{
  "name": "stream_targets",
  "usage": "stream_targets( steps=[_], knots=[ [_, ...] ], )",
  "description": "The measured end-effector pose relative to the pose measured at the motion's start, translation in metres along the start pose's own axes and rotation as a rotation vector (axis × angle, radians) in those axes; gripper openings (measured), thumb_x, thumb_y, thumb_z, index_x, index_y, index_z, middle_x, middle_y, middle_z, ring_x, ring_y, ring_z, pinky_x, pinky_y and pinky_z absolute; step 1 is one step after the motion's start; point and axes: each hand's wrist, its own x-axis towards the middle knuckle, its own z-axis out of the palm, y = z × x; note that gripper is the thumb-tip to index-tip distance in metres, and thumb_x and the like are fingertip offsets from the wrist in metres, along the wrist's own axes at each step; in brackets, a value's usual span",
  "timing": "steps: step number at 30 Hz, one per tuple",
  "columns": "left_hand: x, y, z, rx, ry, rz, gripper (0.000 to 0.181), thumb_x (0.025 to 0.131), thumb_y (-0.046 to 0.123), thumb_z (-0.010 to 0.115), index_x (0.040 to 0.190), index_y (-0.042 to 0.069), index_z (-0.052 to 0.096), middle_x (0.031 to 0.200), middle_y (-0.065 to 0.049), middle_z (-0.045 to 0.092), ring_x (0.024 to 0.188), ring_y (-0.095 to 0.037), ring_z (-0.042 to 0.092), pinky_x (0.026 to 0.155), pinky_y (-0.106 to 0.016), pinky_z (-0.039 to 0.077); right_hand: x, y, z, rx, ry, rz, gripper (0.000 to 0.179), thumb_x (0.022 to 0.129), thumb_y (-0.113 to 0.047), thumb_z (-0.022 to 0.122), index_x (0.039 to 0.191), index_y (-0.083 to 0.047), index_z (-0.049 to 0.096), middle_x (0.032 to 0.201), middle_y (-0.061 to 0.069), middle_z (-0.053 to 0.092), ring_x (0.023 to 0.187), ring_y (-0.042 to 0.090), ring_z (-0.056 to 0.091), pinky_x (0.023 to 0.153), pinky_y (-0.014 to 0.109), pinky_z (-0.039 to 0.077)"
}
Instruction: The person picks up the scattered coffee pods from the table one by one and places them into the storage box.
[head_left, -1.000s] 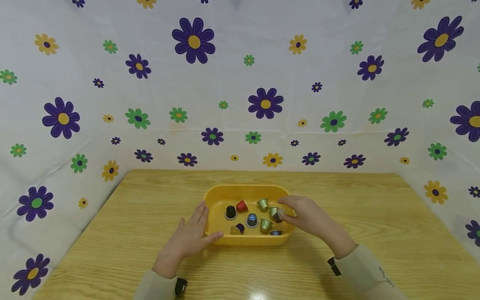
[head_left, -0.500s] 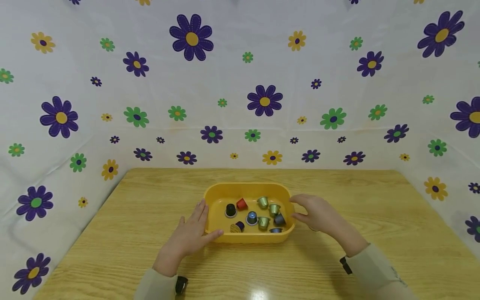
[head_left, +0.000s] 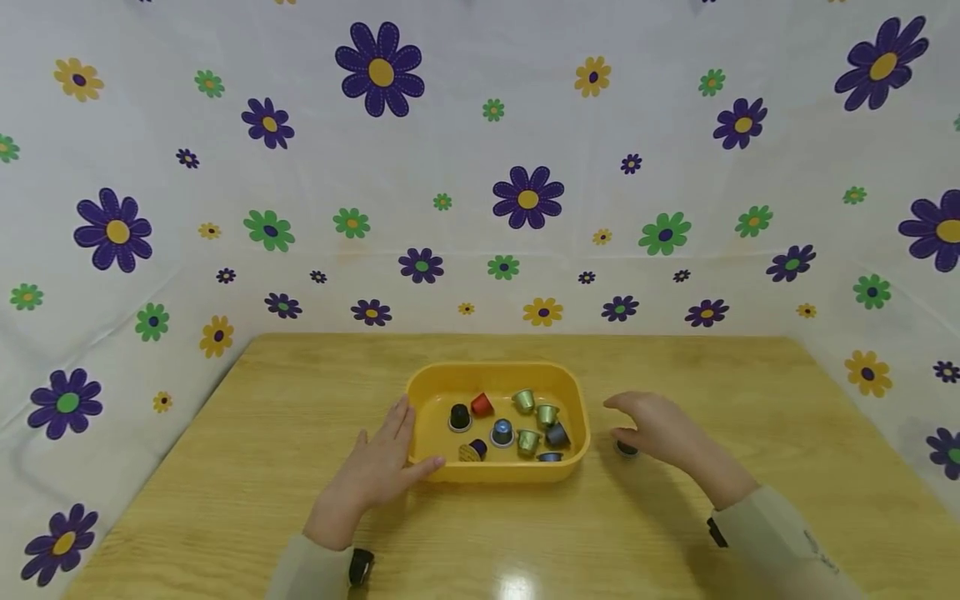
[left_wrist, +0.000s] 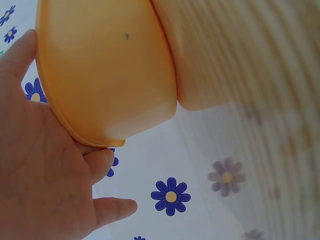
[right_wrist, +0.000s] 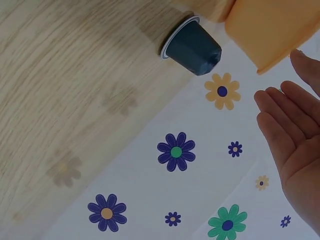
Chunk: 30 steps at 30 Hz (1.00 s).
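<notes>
At the left end of a yellow tray (head_left: pixel 495 472), my left hand (head_left: pixel 372 477) rests with straight fingers along the rim and its thumb on the front edge. Several coffee capsules lie inside: a black capsule (head_left: pixel 460 417), a red capsule (head_left: pixel 482 406), a blue capsule (head_left: pixel 502 431), a gold-and-purple capsule (head_left: pixel 474 451), green ones such as this green capsule (head_left: pixel 528 442), and a dark grey capsule (head_left: pixel 557 434). Right of the tray, my right hand (head_left: pixel 663 429) hovers with relaxed fingers and nothing in them. Under it a dark teal capsule (right_wrist: pixel 194 47) stands on its rim on the table, apart from the fingers.
The wooden table (head_left: pixel 315 392) extends on both sides of the tray. A white flower-print cloth (head_left: pixel 450 150) hangs behind and along the left and right sides. The tray's raised walls surround the capsules.
My right hand has moved from over the tray's right end out to the table on the right. The dark teal capsule now shows beneath it. My left hand stays at the tray.
</notes>
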Motion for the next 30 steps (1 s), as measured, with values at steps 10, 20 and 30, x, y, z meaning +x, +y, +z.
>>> stream_targets(
  steps=[10,20,30],
  knots=[
    [0.001,0.000,-0.003,0.007,0.003,0.000,0.090,0.083,0.061,0.041,0.137,-0.008,0.017,0.145,-0.018,0.006,0.132,-0.031,0.009,0.094,-0.063,0.014,0.007,0.011,0.010,-0.096,-0.211,0.077,0.033,0.075,-0.010,0.070,0.103,0.005,0.060,0.099,0.016,0.062,0.091,0.031,0.057,0.078,0.041,0.046],
    [-0.002,-0.002,-0.001,0.005,-0.001,0.002,0.090,0.084,0.061,0.040,0.137,-0.008,0.017,0.145,-0.018,0.006,0.131,-0.031,0.010,0.094,-0.063,0.014,0.008,0.016,0.023,-0.108,-0.266,0.074,0.030,0.072,-0.005,0.071,0.098,0.005,0.062,0.095,0.017,0.062,0.088,0.031,0.058,0.076,0.041,0.046],
    [-0.001,-0.003,0.000,-0.003,-0.005,-0.009,0.091,0.082,0.062,0.040,0.138,-0.006,0.017,0.146,-0.016,0.005,0.132,-0.030,0.009,0.094,-0.064,0.013,0.006,0.018,0.026,-0.129,-0.254,0.014,0.014,0.071,-0.003,0.072,0.078,-0.006,0.061,0.072,0.001,0.057,0.061,0.011,0.045,0.053,0.026,0.036]
  ],
)
